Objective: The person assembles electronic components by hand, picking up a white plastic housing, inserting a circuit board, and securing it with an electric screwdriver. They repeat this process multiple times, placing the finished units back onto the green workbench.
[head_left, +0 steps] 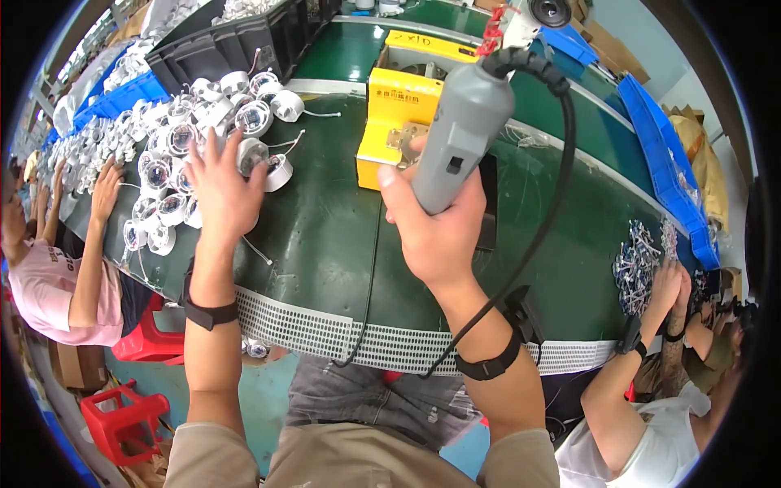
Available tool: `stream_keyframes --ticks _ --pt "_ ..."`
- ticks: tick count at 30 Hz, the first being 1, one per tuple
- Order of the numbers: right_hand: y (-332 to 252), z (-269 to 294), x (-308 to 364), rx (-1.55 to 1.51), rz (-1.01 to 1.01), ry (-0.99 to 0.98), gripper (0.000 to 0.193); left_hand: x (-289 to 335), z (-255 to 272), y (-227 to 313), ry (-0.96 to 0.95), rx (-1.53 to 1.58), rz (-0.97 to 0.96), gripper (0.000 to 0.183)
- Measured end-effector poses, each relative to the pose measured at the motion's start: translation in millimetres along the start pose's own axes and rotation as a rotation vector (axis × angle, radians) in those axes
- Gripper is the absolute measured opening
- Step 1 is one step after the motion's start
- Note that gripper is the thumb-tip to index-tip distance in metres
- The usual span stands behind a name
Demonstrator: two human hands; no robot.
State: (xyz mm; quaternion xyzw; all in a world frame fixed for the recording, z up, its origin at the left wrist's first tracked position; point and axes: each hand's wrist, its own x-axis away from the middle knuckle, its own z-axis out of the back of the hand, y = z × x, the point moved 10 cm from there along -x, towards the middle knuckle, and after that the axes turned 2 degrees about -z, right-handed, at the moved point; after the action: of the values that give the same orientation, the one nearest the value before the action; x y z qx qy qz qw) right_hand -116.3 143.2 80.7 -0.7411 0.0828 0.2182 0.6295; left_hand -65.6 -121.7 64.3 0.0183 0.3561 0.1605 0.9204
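The person's right hand (pixel 439 244) is clamped around a grey power tool (pixel 468 110), a thick, smooth, matte cylinder with rounded shoulders and a small black rectangular switch set into its side. The tool slants over the middle of the surface (pixel 313 228), its lower end hidden behind the fingers. From its upper end runs a black cable (pixel 565 154), ribbed with spiral wrap near the tool and plain along its long curve down past the right forearm.

The left hand (pixel 221 191) has its fingers spread apart over the near edge of a heap of white round housings (pixel 171 207); it seems to touch them, though whether it grips one cannot be told. The housings are short, glossy cups with clear, shiny inner faces, and several trail thin white leads.

Behind the tool stands a yellow machine (pixel 404 102), boxy and stepped, its painted metal carrying a drilled plate of bare metal (pixel 404 140). The surface is dark green, smooth and slightly glossy, with scuffs, edged by a pale perforated strip (pixel 293 319). Beyond the heap sits a ribbed black plastic bin (pixel 236 50); a blue plastic tray (pixel 663 150) leans at the far right.
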Motion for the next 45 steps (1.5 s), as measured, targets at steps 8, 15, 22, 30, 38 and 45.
stream_keyframes --ticks 8,15,22,30,38,45 --pt "0.4 -13.2 1.2 -0.088 0.000 -0.055 0.036 9.5 -23.7 12.1 -0.263 -0.121 -0.062 0.060" --pt "-8.6 -4.3 2.5 0.146 0.141 -0.028 0.036 0.8 -42.0 4.3 -0.080 -0.153 -0.348 0.062" --pt "-8.8 -11.1 2.4 0.105 0.127 0.005 0.041 -9.5 -31.2 -6.2 -0.094 0.052 -0.477 0.057" --pt "-2.2 -5.3 2.7 0.225 0.091 -0.069 0.040 -4.5 13.3 -12.1 0.167 0.295 -0.310 0.057" --pt "18.6 -12.8 9.5 0.108 -0.009 -0.083 0.038 1.4 -29.0 -26.1 -0.436 2.139 0.230 0.074" --pt "14.6 -11.4 8.2 0.093 -0.047 -0.075 0.036 1.7 -25.3 -14.8 -0.510 2.309 0.352 0.066"
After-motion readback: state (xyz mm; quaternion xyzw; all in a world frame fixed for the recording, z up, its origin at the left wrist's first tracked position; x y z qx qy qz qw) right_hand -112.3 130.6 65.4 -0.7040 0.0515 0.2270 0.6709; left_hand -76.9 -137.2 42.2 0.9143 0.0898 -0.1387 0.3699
